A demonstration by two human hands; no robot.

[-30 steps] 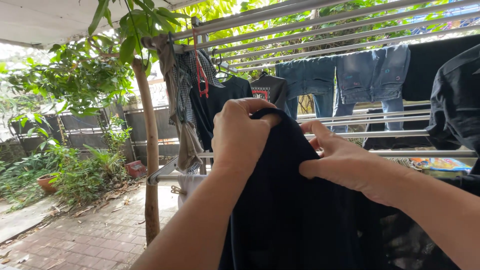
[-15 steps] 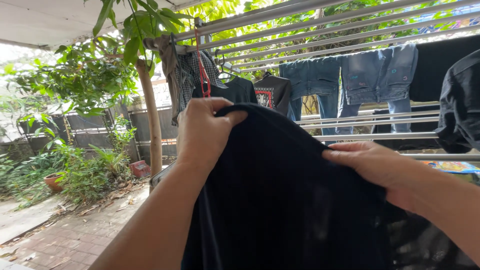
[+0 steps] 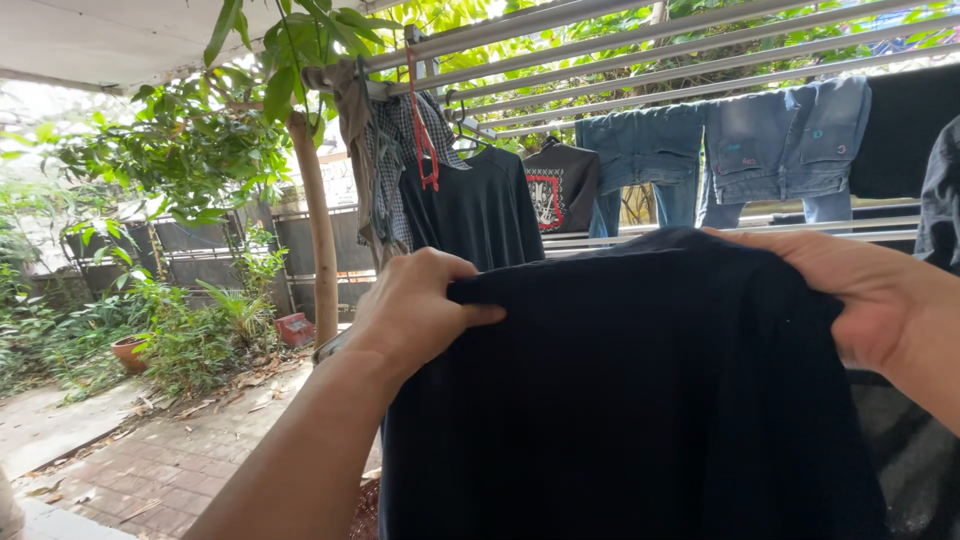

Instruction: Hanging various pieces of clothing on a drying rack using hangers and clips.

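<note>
While one dark garment (image 3: 620, 400) is held spread at chest height, its top edge is gripped by both hands.
It is pinched by the closed fingers of the left hand (image 3: 420, 305) and right hand (image 3: 870, 290); behind, two jeans (image 3: 730, 150) and two dark shirts (image 3: 480, 210) are hung on the drying rack (image 3: 640, 30).

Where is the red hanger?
The red hanger hangs from the top rail, upper middle-left of the head view, between the checked shirt and the dark tee, above the left hand.
</note>
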